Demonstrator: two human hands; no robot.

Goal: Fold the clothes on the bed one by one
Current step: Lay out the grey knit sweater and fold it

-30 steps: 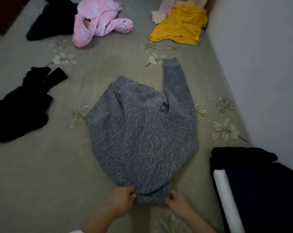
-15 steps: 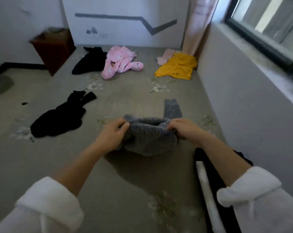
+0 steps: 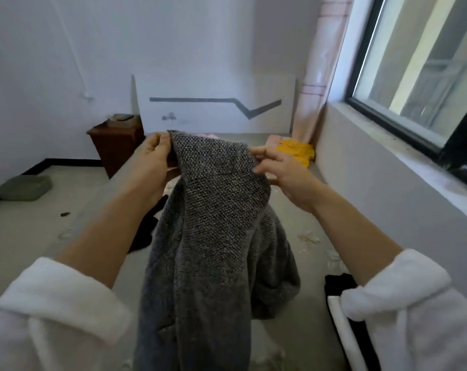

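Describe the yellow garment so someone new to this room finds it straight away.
Start at the window on the right wall and follow its pink curtain down to the far corner of the bed. The yellow garment lies crumpled there. It is the only bright yellow piece: the grey sweater is held up in front, and the cloth beside it is pale pink.

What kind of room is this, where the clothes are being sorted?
Most likely a bedroom: a wide bed with a flowered sheet, a white headboard against the far wall, and a brown bedside cabinet beside it. A grey sweater is held up over the bed.
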